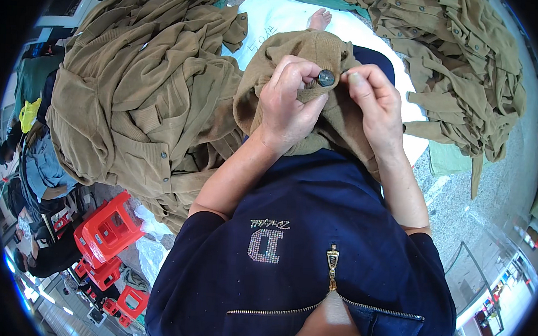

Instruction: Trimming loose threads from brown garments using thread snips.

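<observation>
I see the left hand [290, 103] pinching a dark button [326, 78] against a tan garment [298, 49] bunched over the lap. My right hand [374, 103] grips the cloth just right of the button. More tan garments [146, 96] lie heaped left of the hands, another pile [459, 68] to the right.

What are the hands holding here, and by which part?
Both hands grip a tan knit garment at its buttoned edge: left hand pinches the fabric beside the dark button, right hand pinches the edge opposite.
</observation>
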`<move>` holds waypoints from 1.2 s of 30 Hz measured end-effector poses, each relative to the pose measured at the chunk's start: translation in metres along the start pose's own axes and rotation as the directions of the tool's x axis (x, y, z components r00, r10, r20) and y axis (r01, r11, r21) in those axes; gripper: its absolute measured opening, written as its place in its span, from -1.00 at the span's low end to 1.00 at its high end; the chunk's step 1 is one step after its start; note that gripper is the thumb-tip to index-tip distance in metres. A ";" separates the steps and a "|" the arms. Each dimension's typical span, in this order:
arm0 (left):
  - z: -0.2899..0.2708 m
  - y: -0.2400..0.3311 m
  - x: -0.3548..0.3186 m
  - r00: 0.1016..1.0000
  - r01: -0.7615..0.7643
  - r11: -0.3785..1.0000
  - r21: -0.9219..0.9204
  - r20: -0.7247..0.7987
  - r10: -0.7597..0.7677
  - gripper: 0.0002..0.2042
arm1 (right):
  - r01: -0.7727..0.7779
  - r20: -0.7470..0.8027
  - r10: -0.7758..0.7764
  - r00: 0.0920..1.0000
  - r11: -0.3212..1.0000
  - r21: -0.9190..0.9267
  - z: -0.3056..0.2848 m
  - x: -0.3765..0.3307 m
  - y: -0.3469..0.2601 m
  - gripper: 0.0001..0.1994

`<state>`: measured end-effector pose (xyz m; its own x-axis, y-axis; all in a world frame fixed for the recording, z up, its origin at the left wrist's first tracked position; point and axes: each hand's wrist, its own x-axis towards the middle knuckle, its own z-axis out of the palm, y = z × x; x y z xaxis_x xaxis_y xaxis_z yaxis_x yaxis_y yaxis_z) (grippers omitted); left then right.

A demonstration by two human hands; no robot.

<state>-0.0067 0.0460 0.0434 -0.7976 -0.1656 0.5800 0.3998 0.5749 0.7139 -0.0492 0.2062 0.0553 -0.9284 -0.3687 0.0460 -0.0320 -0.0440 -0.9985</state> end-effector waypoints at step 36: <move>-0.010 -0.016 -0.025 0.947 0.272 0.648 -0.712 0.080 -0.310 -0.68 | 0.360 0.370 -0.204 0.906 0.831 -0.424 0.000 0.020 -0.027 -0.76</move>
<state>0.0113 0.0327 0.0219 -0.9157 -0.2714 0.2965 0.3633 -0.2431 0.8994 -0.0673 0.1999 0.0828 -0.6981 -0.6685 0.2563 -0.5179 0.2244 -0.8255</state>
